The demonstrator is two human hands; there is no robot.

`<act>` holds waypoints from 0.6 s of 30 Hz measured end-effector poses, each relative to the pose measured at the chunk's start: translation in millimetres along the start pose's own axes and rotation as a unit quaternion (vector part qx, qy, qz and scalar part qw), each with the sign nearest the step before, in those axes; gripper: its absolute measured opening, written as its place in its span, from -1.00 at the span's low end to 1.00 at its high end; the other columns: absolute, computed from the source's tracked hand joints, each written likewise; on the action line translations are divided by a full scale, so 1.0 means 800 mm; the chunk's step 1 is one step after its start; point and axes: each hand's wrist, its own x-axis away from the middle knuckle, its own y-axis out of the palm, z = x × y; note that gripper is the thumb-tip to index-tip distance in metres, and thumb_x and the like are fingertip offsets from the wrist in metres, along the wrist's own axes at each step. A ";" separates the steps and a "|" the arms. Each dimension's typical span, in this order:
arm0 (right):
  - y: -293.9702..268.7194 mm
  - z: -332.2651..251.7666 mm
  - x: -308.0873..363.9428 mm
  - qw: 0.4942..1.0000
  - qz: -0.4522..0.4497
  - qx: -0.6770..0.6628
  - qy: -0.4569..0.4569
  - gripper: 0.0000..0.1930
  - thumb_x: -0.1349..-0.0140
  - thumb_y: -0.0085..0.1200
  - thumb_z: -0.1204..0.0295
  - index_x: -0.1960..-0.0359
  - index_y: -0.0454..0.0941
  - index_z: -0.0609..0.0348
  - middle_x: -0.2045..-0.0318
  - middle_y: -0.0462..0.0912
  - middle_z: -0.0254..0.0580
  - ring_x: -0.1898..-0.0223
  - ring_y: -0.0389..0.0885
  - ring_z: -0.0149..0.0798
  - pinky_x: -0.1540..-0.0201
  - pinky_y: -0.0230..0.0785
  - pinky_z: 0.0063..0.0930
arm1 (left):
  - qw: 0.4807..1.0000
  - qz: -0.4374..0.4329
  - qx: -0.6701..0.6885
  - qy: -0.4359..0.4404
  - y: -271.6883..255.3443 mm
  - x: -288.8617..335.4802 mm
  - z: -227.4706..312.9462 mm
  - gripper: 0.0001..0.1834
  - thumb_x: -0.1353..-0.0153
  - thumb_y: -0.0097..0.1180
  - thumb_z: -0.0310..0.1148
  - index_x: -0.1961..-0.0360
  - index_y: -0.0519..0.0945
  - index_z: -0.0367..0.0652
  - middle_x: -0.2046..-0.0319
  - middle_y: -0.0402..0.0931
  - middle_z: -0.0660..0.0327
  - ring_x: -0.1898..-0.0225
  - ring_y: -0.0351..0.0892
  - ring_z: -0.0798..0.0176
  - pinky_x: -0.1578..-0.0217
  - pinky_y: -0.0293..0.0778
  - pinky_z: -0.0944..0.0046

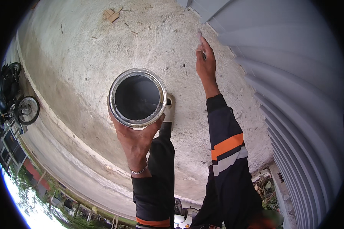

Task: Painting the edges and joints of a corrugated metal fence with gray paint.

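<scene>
My left hand [135,139] is wrapped round the near side of a round metal paint can [163,89]. The can is open at the top, and its inside looks dark grey, with whitish smears along the near rim. How much it holds I cannot tell. To the right and farther out, my right hand [206,65] reaches forward beside the grey corrugated metal wall [267,49]. Its fingers are closed together round something small and pale at the fingertips, too small to make out.
Rough concrete ground [84,76] spreads below, with broken brown scraps [111,15] at the far side. A shoe [171,108] shows partly behind the can. At the left stands a motorcycle [17,103]. Part of another vehicle [182,218] shows at the lower edge.
</scene>
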 end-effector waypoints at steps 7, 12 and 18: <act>0.006 0.007 -0.044 0.938 0.025 0.310 -0.153 -0.58 -0.38 0.10 0.54 -0.26 0.57 0.02 -0.14 0.59 -0.05 -0.13 0.59 0.06 -0.19 0.42 -0.07 | 0.999 0.024 0.005 -0.034 -0.005 -0.006 -0.001 0.20 0.15 0.71 -0.36 -0.49 0.19 -0.15 -0.30 0.43 0.03 -0.28 0.53 0.08 -0.31 0.50 0.05; 0.016 0.014 -0.008 0.930 0.034 0.359 -0.068 -0.61 -0.37 0.11 0.50 -0.22 0.59 -0.06 -0.14 0.62 -0.11 -0.17 0.57 0.04 -0.12 0.43 -0.02 | 0.998 0.034 0.021 -0.045 -0.013 -0.006 -0.008 0.23 0.16 0.71 -0.34 -0.50 0.17 -0.17 -0.31 0.43 0.01 -0.28 0.52 0.07 -0.31 0.50 0.05; 0.016 -0.002 -0.035 0.902 0.055 0.413 -0.112 -0.62 -0.42 0.05 0.43 -0.26 0.57 -0.10 -0.12 0.64 -0.09 -0.13 0.59 0.02 -0.12 0.41 0.05 | 0.996 0.054 0.071 -0.010 -0.010 -0.009 -0.003 -0.01 0.15 0.71 -0.41 -0.33 0.41 -0.27 -0.17 0.58 0.06 -0.13 0.64 0.14 -0.17 0.62 0.11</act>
